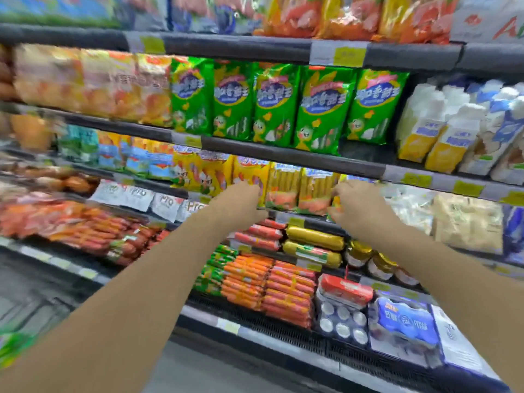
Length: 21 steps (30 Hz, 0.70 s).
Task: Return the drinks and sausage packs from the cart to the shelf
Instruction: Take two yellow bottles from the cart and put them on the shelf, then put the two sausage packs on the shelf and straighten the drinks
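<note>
At shelf (283, 158): both arms outstretched; left hand (241, 205), right hand (357, 205) flanking sausage packs (300, 188); fingers' state unclear.

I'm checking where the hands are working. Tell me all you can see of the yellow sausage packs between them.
The yellow sausage packs stand upright side by side on the shelf below the green bags. They look like glossy plastic, with pale sticks showing above and a red-orange band below. The left hand and right hand reach their outer edges; blur hides the grip.
</note>
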### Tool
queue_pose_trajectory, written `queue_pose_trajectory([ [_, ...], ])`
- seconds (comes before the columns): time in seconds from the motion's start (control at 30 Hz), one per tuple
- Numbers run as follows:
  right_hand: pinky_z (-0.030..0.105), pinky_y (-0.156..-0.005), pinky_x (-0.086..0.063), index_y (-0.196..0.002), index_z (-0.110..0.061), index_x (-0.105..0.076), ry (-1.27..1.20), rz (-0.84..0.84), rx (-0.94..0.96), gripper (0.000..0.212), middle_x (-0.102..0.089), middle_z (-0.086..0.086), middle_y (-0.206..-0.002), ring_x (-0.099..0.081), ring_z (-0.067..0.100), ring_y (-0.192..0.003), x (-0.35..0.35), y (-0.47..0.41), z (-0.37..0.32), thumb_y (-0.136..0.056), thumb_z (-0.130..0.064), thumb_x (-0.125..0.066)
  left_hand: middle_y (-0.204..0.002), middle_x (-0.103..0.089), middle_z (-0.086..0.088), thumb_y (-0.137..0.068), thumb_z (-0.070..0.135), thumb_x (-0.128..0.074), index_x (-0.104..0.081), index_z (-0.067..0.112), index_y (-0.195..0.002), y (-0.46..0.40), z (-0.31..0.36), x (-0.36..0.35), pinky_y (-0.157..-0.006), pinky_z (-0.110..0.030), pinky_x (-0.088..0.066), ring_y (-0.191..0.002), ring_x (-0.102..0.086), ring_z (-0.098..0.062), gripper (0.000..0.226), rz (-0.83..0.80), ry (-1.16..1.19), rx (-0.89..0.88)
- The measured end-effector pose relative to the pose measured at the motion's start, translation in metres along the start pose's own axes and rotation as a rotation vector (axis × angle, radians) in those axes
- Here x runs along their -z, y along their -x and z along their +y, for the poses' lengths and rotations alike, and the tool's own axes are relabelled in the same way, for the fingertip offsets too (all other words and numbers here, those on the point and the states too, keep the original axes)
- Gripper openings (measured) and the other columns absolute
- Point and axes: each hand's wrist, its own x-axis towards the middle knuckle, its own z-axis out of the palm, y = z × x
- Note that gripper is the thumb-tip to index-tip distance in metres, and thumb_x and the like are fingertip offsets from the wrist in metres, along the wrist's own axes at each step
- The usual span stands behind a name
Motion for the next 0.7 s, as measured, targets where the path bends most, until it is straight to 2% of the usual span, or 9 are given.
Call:
queue_pose_trajectory([
  [0.13, 0.043, -0.093, -0.048, -0.124, -0.013, -0.056, 0.048, -0.13, 0.211, 0.046, -0.054, 0.011, -0.124, -0.049, 0.034, -0.12, -0.011, -0.01, -0.098, -0.092, -0.045, -0.058, -0.141, -0.049, -0.016, -0.096, 0.049, -0.054, -0.044, 0.008, -0.142, 0.065, -0.087, 0.0, -0.101, -0.047, -0.045, -0.127, -0.05, -0.035, 0.063, -0.013, -0.029, 0.146],
  [0.2, 0.042, -0.095, -0.047, -0.125, -0.011, -0.055, 0.025, -0.138, 0.321, 0.049, -0.054, 0.011, -0.126, -0.051, 0.034, -0.12, -0.017, -0.016, -0.144, -0.091, -0.046, -0.057, -0.142, -0.048, -0.015, -0.095, 0.051, -0.054, -0.037, 0.011, -0.148, 0.097, -0.128, 0.001, -0.099, -0.048, -0.048, -0.124, -0.051, -0.034, 0.069, -0.006, -0.009, 0.227],
  [0.27, 0.041, -0.096, -0.047, -0.131, -0.013, -0.053, 0.022, -0.128, 0.415, 0.054, -0.054, 0.01, -0.13, -0.051, 0.032, -0.122, -0.023, -0.022, -0.188, -0.09, -0.048, -0.056, -0.147, -0.044, -0.014, -0.095, 0.052, -0.053, -0.033, 0.012, -0.15, 0.127, -0.166, 0.0, -0.103, -0.05, -0.045, -0.13, -0.046, -0.033, 0.07, -0.008, 0.004, 0.323],
  [0.37, 0.043, -0.095, -0.048, -0.133, -0.014, -0.051, 0.023, -0.149, 0.549, 0.053, -0.053, 0.009, -0.13, -0.05, 0.031, -0.121, -0.036, -0.032, -0.253, -0.091, -0.047, -0.055, -0.15, -0.039, -0.014, -0.096, 0.052, -0.052, -0.034, 0.009, -0.149, 0.166, -0.217, -0.005, -0.108, -0.049, -0.041, -0.135, -0.042, -0.032, 0.071, -0.002, 0.006, 0.453],
  [0.57, 0.042, -0.101, -0.043, -0.132, -0.014, -0.051, 0.064, -0.177, 0.82, 0.055, -0.051, 0.01, -0.133, -0.047, 0.031, -0.124, -0.085, -0.061, -0.372, -0.089, -0.047, -0.057, -0.138, -0.047, -0.016, -0.097, 0.048, -0.052, -0.039, 0.01, -0.145, 0.22, -0.3, -0.024, -0.097, -0.049, -0.048, -0.12, -0.051, -0.033, 0.063, -0.055, 0.082, 0.69],
  [0.7, 0.039, -0.098, -0.045, -0.129, -0.015, -0.051, 0.058, -0.191, 0.981, 0.05, -0.05, 0.009, -0.131, -0.048, 0.032, -0.123, -0.113, -0.088, -0.448, -0.089, -0.044, -0.054, -0.142, -0.045, -0.018, -0.096, 0.05, -0.052, -0.041, 0.009, -0.144, 0.237, -0.355, -0.031, -0.101, -0.048, -0.046, -0.125, -0.049, -0.035, 0.065, -0.086, 0.093, 0.838],
])
